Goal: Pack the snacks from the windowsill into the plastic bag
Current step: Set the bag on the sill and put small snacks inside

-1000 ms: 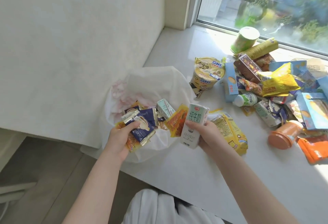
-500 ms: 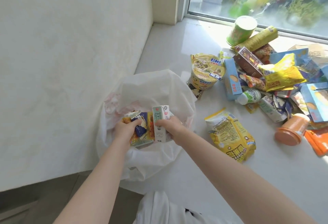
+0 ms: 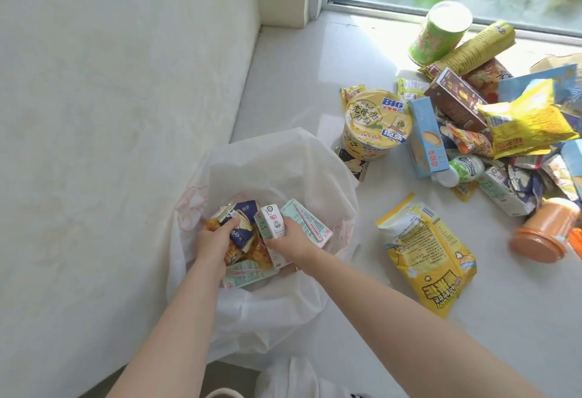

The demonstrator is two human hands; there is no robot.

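Both hands are down inside the plastic bag [image 3: 277,158], which sags over the near-left edge of the windowsill [image 3: 283,82]. My right hand [image 3: 291,240] has its fingers wrapped around an upright milk carton [image 3: 272,224]. My left hand [image 3: 217,240] is closed on a clutch of small wrapped snacks [image 3: 241,234], navy and gold foil.

Step in hand, as I judge it: settling the carton among what is already bagged.

- Seat the carton flat beside the second carton [image 3: 307,223] so nothing crushes the foil packs.
- Let go only once it rests on the contents.
- Keep the bag mouth spread.

Most snacks remain: yellow popcorn bag [image 3: 425,256] near the sill's front edge, noodle cup [image 3: 376,122], heap toward the right end.
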